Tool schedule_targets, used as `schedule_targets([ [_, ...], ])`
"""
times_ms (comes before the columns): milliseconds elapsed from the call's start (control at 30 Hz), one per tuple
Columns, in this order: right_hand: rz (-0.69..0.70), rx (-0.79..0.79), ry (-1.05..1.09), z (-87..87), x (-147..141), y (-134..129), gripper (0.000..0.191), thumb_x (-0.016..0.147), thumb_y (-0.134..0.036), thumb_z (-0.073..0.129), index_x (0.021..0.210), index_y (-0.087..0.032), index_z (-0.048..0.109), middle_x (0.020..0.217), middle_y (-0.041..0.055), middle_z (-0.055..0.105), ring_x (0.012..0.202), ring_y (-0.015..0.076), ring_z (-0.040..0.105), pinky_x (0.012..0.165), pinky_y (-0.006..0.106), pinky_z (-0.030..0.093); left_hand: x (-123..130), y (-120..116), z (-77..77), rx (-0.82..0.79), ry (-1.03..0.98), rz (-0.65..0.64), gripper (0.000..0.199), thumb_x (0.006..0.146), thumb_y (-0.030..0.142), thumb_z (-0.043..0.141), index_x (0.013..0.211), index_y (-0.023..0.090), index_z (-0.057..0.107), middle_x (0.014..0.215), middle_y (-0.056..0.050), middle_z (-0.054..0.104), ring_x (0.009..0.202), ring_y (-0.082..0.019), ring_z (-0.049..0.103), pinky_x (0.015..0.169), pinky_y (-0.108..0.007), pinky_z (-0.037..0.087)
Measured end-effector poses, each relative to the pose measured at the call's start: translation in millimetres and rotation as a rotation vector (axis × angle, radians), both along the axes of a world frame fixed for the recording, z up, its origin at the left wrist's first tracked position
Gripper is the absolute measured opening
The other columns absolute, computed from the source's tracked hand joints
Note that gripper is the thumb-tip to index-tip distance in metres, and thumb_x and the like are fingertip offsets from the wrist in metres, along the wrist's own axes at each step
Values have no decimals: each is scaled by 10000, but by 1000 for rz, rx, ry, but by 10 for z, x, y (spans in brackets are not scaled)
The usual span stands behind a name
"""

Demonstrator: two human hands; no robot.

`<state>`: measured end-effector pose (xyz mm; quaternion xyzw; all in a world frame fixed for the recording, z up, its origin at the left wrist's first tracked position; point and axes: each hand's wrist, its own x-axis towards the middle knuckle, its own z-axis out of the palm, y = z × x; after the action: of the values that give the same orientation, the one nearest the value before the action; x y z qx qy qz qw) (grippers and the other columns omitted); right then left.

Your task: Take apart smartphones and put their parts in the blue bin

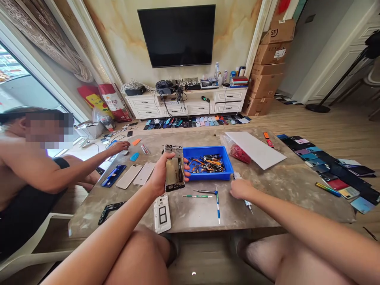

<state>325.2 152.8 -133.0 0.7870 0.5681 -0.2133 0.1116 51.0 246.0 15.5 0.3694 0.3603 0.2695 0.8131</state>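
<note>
Opened smartphone (174, 168), rear cover off and metal interior exposed, stands upright in the left hand (163, 176). The fingers wrap its edge firmly, turning the inside toward the wearer for inspection. Right hand (241, 189), at 3 o'clock from the phone, is curled closed over a precision screwdriver (247, 205); the fingers partly hide it, so the firmness of the hold is uncertain. Blue plastic tray (204, 149), at 1 o'clock from the phone, holds loose small parts (206, 164) within reach of both hands. Two more screwdrivers (217, 204) lie at 5 o'clock from the phone, ready for use. White phone back (162, 213) lies at 6 o'clock, set apart from the work.
</note>
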Motion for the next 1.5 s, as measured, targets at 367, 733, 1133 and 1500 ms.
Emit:
schedule_targets([
  [367,382,17,123,18,-896,21,331,969,-357,615,1242,-170,607,1234,93,636,1065,230,649,907,447,555,-6,-7,0,-45,-106,-39,468,866,471,436,1017,105,685,774,-111,703,619,-260,685,617,-409,585],
  [733,388,-87,218,-47,-1011,262,293,948,-335,650,1192,-173,635,1223,82,642,1073,233,648,902,423,558,-113,-170,172,-108,-326,-153,775,796,723,350,1122,93,663,843,-138,679,676,-291,644,676,-467,545],
  [1133,-31,214,745,897,-949,861,270,958,-365,633,1101,-136,651,1045,46,679,859,175,674,742,338,584,-260,-246,337,-78,-477,33,707,854,583,304,1225,78,631,885,-156,688,687,-289,656,666,-466,552],
  [1500,-563,1194,1648,1424,-1487,-152,331,844,-490,706,943,-183,631,668,-6,647,517,90,557,441,179,404,-407,-238,283,-62,-451,211,724,864,597,342,1264,59,616,900,-147,673,750,-292,640,711,-480,535],
])
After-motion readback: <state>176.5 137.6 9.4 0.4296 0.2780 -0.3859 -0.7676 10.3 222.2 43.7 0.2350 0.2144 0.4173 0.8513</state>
